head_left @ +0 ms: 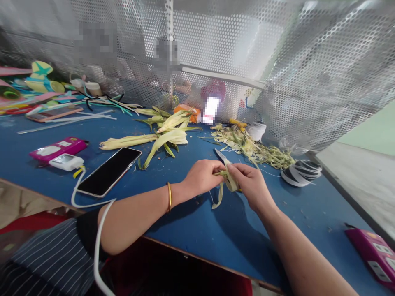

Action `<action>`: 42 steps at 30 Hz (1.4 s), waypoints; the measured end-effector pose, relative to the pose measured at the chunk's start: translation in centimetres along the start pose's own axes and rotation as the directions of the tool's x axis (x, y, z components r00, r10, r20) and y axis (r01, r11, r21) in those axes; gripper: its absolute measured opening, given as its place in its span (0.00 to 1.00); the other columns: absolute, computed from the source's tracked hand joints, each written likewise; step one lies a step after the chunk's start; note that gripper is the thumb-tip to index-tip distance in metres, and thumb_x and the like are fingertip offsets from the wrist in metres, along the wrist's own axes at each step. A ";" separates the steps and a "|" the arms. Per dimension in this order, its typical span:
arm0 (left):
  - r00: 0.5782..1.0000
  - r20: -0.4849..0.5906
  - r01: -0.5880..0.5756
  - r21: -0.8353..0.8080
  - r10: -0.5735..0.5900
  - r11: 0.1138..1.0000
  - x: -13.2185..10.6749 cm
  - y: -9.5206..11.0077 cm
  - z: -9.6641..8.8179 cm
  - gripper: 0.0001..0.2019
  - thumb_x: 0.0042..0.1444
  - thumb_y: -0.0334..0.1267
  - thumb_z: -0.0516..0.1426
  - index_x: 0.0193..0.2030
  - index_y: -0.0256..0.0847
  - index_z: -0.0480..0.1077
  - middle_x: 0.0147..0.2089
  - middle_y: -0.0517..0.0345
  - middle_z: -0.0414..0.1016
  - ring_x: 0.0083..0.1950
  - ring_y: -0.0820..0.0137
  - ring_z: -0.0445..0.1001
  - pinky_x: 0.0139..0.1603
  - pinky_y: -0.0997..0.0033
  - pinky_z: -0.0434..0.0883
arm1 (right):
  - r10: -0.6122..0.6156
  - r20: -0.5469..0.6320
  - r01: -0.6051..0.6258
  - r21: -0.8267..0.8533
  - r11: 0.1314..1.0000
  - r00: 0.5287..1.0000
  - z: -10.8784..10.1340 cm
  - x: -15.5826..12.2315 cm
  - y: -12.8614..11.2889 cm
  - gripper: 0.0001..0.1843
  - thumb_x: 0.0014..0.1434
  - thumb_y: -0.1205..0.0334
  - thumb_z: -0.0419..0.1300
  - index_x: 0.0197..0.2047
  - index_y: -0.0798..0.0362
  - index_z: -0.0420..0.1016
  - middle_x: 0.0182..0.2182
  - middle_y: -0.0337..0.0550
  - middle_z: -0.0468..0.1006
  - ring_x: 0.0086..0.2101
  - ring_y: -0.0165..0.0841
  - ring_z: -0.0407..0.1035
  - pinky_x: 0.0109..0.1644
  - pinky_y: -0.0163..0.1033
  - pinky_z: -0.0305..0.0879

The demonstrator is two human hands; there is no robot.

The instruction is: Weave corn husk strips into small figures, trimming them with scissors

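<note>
Pale husk (231, 182), long tail (219, 197) toward wearer (51, 255), in pinch of left hand (203, 176) and right hand (251, 183)

Blue tbl (191, 224) w/ blk-screen phone (109, 172), husks (166, 137), shredded scraps (243, 142), thread roll (299, 174) & magenta boxes (372, 255)

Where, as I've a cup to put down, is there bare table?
Widest: the blue table between right arm, spool and rightmost purple block, bar specks. Smaller: between black phone, husks and left arm. Crowded: far left, under strips, and beyond the right hand, under shreds.
</note>
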State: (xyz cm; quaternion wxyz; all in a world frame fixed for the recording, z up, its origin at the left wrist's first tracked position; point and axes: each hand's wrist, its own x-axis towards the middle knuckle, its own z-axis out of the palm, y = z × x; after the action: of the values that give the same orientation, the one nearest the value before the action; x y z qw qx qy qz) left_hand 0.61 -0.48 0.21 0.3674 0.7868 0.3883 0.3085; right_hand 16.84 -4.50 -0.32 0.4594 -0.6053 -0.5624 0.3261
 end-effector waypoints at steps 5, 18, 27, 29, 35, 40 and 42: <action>0.981 0.181 0.092 -0.132 -0.068 0.987 -0.2 0.2 0.0 0.05 0.49 0.32 0.60 0.34 0.40 0.76 0.23 0.64 0.73 0.25 0.74 0.72 0.29 0.77 0.64 | -0.030 -0.127 0.034 0.030 0.999 0.991 -0.3 -0.1 -0.6 0.17 0.53 0.49 0.64 0.23 0.53 0.72 0.19 0.35 0.67 0.22 0.28 0.58 0.25 0.34 0.54; 0.824 0.552 0.328 -0.280 -0.128 0.902 -0.6 1.5 -1.0 0.02 0.53 0.34 0.58 0.31 0.39 0.69 0.16 0.67 0.66 0.15 0.78 0.63 0.15 0.81 0.56 | -0.035 -0.170 0.113 0.478 0.871 0.985 -0.1 0.1 -1.4 0.14 0.57 0.49 0.62 0.32 0.51 0.69 0.26 0.39 0.79 0.27 0.32 0.75 0.33 0.35 0.66; 0.842 0.512 0.315 -0.209 -0.171 0.926 -0.9 1.2 -0.1 0.12 0.56 0.44 0.57 0.34 0.38 0.78 0.14 0.65 0.64 0.15 0.78 0.60 0.16 0.80 0.55 | -0.171 0.053 0.147 0.309 0.939 0.984 0.5 -0.7 -1.2 0.13 0.61 0.49 0.58 0.35 0.50 0.71 0.32 0.40 0.79 0.33 0.32 0.72 0.37 0.36 0.67; 0.834 0.526 0.320 -0.211 -0.169 0.924 -1.0 1.3 0.0 0.11 0.56 0.43 0.58 0.32 0.38 0.77 0.14 0.64 0.64 0.15 0.78 0.59 0.16 0.79 0.55 | -0.211 0.061 0.182 0.316 0.931 0.976 0.4 -0.5 -1.2 0.11 0.61 0.51 0.58 0.36 0.50 0.71 0.32 0.40 0.78 0.35 0.32 0.72 0.40 0.37 0.67; 0.867 0.439 0.415 -0.374 -0.236 0.829 -0.5 1.4 -0.4 0.13 0.56 0.45 0.57 0.30 0.37 0.75 0.16 0.64 0.65 0.16 0.79 0.61 0.16 0.80 0.54 | -0.239 0.002 0.233 -0.228 0.945 0.971 -1.0 0.5 -0.5 0.16 0.63 0.48 0.52 0.44 0.49 0.73 0.28 0.40 0.76 0.31 0.35 0.70 0.38 0.39 0.63; 0.873 0.405 0.431 -0.384 -0.270 0.817 -0.1 1.2 -0.5 0.09 0.51 0.40 0.58 0.27 0.36 0.74 0.18 0.64 0.65 0.16 0.80 0.61 0.14 0.80 0.52 | -0.309 0.029 0.270 -0.570 0.776 0.951 -1.1 0.5 -0.1 0.13 0.62 0.53 0.53 0.40 0.49 0.75 0.25 0.40 0.76 0.28 0.35 0.69 0.34 0.37 0.58; 0.871 0.407 0.436 -0.386 -0.274 0.813 -0.1 1.2 -0.4 0.07 0.49 0.36 0.58 0.25 0.36 0.74 0.16 0.65 0.63 0.16 0.79 0.59 0.14 0.79 0.52 | -0.298 -0.008 0.245 -0.547 0.801 0.955 -0.8 0.6 0.2 0.14 0.62 0.54 0.54 0.45 0.50 0.73 0.24 0.39 0.75 0.27 0.35 0.69 0.32 0.36 0.58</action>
State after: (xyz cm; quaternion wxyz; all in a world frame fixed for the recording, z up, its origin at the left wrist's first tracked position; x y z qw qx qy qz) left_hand 0.67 -0.97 1.43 0.6569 0.6277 0.3769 0.1799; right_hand 17.71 -4.07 -0.18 0.3381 -0.6375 -0.6899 0.0567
